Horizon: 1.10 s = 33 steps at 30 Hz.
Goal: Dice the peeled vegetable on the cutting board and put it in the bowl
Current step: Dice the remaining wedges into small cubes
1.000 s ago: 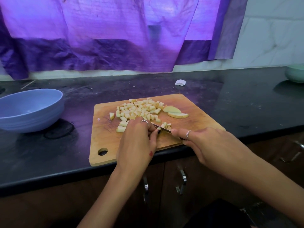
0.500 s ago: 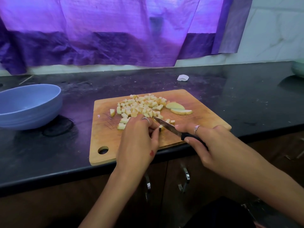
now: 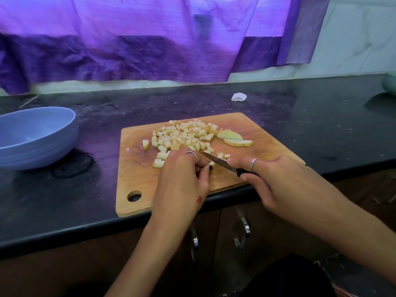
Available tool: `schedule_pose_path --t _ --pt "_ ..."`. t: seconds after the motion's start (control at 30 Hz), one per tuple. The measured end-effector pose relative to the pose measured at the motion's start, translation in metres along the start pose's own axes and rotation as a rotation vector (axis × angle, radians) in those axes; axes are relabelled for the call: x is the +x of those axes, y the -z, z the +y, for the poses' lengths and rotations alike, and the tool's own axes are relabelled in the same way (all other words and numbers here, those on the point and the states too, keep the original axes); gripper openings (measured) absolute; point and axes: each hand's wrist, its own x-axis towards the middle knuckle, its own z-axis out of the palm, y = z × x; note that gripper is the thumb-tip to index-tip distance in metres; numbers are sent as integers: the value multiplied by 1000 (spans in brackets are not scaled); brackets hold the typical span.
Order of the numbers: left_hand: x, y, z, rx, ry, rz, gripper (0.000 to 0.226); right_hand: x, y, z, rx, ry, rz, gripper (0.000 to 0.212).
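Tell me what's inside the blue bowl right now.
The blue bowl looks empty: the visible inner wall is bare, with no diced pieces. Its near rim hides the lowest part of the inside. The dice lie on the cutting board.

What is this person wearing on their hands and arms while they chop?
Both forearms are bare, with no sleeves in view. The left hand wears a thin silver ring and dark nail polish on the thumb, with a small red mark near its wrist. The right hand wears an ornate silver ring.

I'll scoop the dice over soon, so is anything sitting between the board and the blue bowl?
Nothing visible does. The dice lie on the board, and the bowl stands apart to its left, with only bare dark counter between them.
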Motion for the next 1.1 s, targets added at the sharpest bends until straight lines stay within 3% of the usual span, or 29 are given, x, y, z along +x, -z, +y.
schedule_pose_path --t 0.17,0.57,0.93,1.1 --pt "1 0 1 -3 7 -8 5 -7 -7 -1 196 -23 110 36" --pt "1 0 -2 0 -15 -26 7 -4 -8 -7 172 -2 52 37" --pt "1 -1 -1 12 -6 -31 7 7 -7 -17 -5 0 -143 41" --pt "0 -1 -3 10 -15 -21 5 0 -4 -13 -140 42 -158 46"
